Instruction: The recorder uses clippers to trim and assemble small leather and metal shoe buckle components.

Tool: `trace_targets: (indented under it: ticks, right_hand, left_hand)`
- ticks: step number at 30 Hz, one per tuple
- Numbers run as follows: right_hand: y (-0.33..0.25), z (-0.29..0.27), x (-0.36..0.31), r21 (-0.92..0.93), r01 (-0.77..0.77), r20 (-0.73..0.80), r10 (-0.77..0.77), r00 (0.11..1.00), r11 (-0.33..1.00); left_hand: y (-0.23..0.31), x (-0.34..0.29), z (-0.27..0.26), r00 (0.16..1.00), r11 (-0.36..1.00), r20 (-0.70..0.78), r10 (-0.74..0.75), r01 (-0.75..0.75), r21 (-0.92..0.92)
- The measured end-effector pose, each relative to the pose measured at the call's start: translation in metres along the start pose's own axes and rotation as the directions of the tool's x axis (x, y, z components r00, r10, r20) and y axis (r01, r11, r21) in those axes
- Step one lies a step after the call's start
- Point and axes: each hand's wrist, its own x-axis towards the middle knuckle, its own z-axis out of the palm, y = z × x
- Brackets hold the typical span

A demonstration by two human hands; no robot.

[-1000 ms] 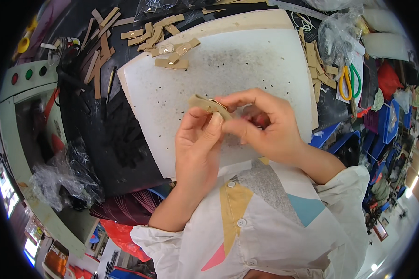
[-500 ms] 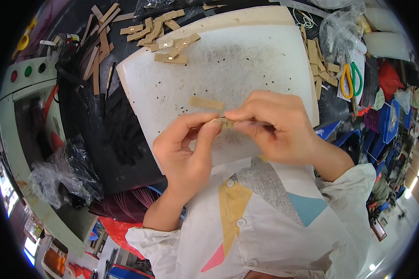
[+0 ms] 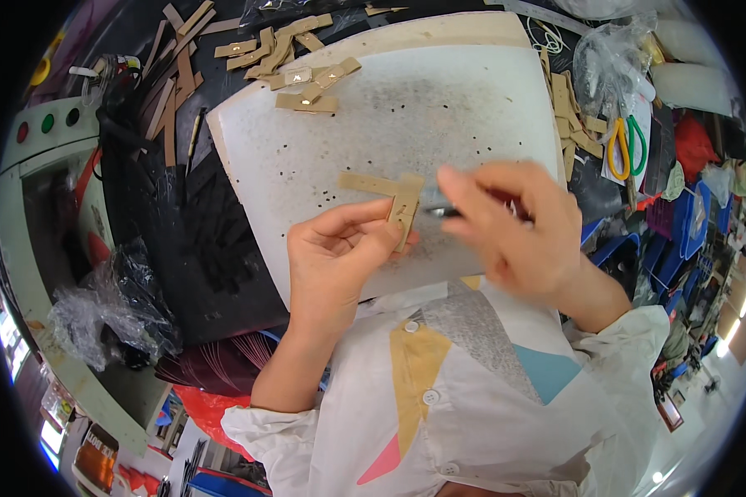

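Note:
My left hand pinches a short tan strip between thumb and fingers. The strip stands nearly upright, with small slits or holes along its face. Behind it another tan strip lies flat on the white board. To the right, apart from the strip, my right hand is curled and smeared by motion. A slim metal tool pokes out of its fingers toward the strip; its kind is too blurred to tell.
Several tan strips with shiny metal fittings lie at the board's far left. More tan strips are heaped along its right edge, beside yellow-and-green-handled scissors. Small dark bits dot the board. Clear plastic and a grey machine are at left.
My right hand has drawn back to the right with the tool, away from the strip. My left hand has turned the strip from lying across to standing upright, its face showing.

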Motion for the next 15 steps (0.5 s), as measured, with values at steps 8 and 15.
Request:
trace_targets:
  ticks: [8, 15]
  right_hand:
    - [0.0, 0.017, -0.013, 0.054, 0.071, -0.058, -0.068, 0.996, 0.996]
    - [0.0, 0.013, -0.012, 0.032, 0.107, -0.057, -0.105, 0.993, 0.994]
  left_hand:
    - [0.004, -0.006, 0.009, 0.999, 0.996, -0.044, 0.031, -0.034, -0.08]
    - [0.006, -0.009, 0.01, 0.998, 0.993, -0.046, 0.036, -0.041, -0.112]
